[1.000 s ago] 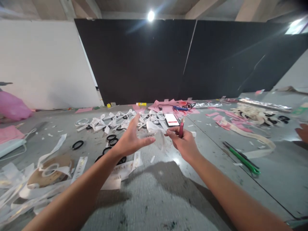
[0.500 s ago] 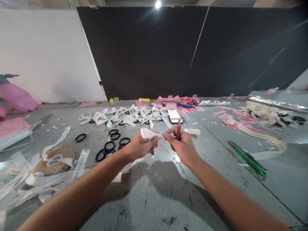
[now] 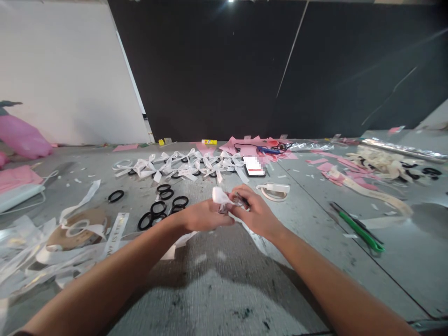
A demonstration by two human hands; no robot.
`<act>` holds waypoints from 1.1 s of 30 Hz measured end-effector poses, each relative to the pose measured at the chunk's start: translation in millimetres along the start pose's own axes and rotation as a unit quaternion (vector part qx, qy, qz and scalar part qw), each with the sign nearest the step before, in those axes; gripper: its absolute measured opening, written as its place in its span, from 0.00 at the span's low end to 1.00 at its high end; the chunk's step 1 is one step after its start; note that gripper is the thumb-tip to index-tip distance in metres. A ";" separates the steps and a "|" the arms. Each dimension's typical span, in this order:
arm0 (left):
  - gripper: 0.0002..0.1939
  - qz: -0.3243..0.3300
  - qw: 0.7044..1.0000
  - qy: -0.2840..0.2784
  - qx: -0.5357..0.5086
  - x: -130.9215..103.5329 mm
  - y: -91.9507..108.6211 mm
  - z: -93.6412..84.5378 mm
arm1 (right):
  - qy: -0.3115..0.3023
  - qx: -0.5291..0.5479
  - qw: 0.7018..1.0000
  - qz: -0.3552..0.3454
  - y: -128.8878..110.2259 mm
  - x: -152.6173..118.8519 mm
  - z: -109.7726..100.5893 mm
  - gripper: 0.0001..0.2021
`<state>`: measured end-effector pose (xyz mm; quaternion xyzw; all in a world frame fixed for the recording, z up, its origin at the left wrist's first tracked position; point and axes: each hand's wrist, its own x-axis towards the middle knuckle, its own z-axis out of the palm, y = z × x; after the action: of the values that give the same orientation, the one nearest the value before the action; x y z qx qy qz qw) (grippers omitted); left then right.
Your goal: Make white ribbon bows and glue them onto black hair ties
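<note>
White ribbon (image 3: 221,196) pinched between both hands above bench (image 3: 217,280) centre, partly folded into bow. Left hand (image 3: 203,217) clamped on ribbon; right hand (image 3: 254,214) clamped on ribbon and thin dark tool. Black rings (image 3: 164,205) lie left, finished bows (image 3: 182,165) beyond. Judged: shaping loop; next needs firm pinch at middle.

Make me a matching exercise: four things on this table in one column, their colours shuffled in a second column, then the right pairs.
Things:
1. scissors
2. hair ties
3. bows
4. paper scraps

Colours:
A. white
B. pink
C. green
D. black

Pairs: 1-C, 2-D, 3-A, 4-B.

The left hand and right hand pinch a white ribbon between them.
</note>
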<state>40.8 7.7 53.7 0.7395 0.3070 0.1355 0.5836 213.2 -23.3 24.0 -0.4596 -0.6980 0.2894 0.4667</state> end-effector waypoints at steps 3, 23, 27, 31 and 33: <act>0.10 0.014 0.999 0.002 0.033 -2.3 6.3 -1.6 | 0.021 0.070 0.996 0.056 2.1 0.5 1.9 0.08; 0.12 -0.007 0.969 0.236 -0.075 12.6 -17.5 7.5 | 0.071 -0.014 0.976 0.203 42.6 12.8 -22.4 0.17; 0.13 -0.020 0.967 0.213 -0.137 16.9 -24.6 7.3 | 0.130 -0.133 0.964 0.190 59.8 16.9 -43.4 0.08; 0.13 -0.019 0.965 0.198 -0.171 16.2 -25.9 12.5 | 0.125 -0.146 0.972 0.133 46.2 13.6 -34.4 0.10; 0.14 -0.022 0.966 0.181 -0.184 15.0 -25.9 16.0 | 0.045 -0.060 0.993 0.093 31.4 10.5 -23.8 0.16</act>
<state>53.7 7.8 22.3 0.5755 0.3939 0.3086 0.6469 245.2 -1.4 11.4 -0.5620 -0.6466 0.2683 0.4406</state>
